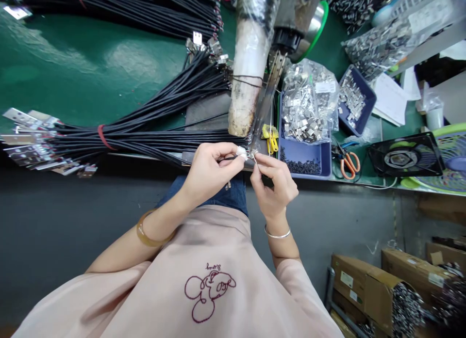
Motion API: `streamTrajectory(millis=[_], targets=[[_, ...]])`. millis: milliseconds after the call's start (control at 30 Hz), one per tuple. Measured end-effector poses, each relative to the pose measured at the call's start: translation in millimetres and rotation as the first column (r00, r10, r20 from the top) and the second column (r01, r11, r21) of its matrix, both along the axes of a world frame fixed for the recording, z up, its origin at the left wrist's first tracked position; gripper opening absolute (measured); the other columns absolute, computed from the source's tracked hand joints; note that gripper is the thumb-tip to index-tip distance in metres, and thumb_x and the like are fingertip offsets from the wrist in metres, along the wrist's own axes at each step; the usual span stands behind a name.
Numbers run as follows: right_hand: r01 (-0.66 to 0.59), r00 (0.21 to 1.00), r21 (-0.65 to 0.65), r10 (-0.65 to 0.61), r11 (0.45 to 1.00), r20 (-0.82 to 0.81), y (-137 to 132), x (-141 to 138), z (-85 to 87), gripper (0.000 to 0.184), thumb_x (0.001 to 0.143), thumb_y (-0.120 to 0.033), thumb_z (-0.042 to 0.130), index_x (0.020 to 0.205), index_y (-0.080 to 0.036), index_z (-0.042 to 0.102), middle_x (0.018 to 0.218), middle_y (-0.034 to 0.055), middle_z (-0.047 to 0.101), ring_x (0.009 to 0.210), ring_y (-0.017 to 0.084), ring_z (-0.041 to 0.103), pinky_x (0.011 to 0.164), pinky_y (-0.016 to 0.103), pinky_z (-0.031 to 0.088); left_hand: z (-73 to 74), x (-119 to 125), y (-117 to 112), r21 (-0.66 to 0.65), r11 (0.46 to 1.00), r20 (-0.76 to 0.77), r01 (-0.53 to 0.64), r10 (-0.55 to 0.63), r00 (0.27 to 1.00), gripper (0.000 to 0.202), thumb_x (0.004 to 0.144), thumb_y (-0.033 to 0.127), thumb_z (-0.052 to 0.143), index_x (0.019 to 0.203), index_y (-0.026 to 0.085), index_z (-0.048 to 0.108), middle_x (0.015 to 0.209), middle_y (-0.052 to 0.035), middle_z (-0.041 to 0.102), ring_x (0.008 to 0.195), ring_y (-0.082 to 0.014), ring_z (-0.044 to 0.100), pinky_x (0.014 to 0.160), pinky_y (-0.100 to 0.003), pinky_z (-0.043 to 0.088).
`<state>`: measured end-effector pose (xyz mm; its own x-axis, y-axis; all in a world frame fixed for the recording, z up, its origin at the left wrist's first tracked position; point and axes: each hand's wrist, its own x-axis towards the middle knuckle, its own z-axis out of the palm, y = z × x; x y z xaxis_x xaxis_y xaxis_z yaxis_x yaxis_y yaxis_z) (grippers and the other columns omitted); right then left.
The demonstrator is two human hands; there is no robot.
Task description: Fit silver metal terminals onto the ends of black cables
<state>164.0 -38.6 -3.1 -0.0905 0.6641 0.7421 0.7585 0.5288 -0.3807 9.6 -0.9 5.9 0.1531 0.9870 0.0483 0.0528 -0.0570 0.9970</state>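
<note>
My left hand [211, 169] is closed in a pinch on the end of a thin black cable [227, 158], with white tape on a fingertip. My right hand [273, 180] is closed too, pinching a small metal clip [253, 155] at that same cable end. Both hands meet at the near edge of the green bench [91, 66], just below a metal strip [267, 93] that comes down from a plastic-wrapped machine [251, 61]. Bundles of black cables [153, 129] tied with a red band lie to the left, with metal tags [29, 139] on their far ends.
A blue tray [309, 158] with small dark parts and a bag of metal clips [304, 107] sits right of my hands. Yellow snips [270, 136], orange scissors [348, 162], a black fan [406, 156] and another blue tray [355, 103] follow. Cardboard boxes [374, 284] stand on the floor.
</note>
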Motion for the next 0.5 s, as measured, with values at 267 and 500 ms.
streamTrajectory(millis=[267, 500], targets=[[-0.027, 0.996, 0.043, 0.024, 0.999, 0.088, 5.8, 3.1, 1.6, 0.018, 0.086, -0.009, 0.066, 0.09, -0.026, 0.062, 0.105, 0.0045, 0.08, 0.09, 0.017, 0.078, 0.077, 0.028, 0.067, 9.1, 5.8, 0.9, -0.027, 0.999, 0.058, -0.047, 0.048, 0.997, 0.012, 0.076, 0.017, 0.063, 0.067, 0.013, 0.07, 0.059, 0.0029, 0.055, 0.052, -0.0054, 0.039, 0.048, -0.017, 0.035], [-0.013, 0.987, 0.049, 0.005, 0.999, 0.163, 5.5, 4.2, 5.2, 0.014, 0.089, -0.014, 0.065, 0.089, -0.027, 0.061, 0.105, 0.0038, 0.081, 0.09, 0.016, 0.078, 0.075, 0.028, 0.067, 11.1, 5.6, 1.9, -0.051, 0.998, 0.064, -0.043, 0.046, 0.997, 0.011, 0.075, 0.017, 0.063, 0.066, 0.013, 0.07, 0.061, 0.0017, 0.057, 0.054, -0.0061, 0.042, 0.048, -0.016, 0.037]])
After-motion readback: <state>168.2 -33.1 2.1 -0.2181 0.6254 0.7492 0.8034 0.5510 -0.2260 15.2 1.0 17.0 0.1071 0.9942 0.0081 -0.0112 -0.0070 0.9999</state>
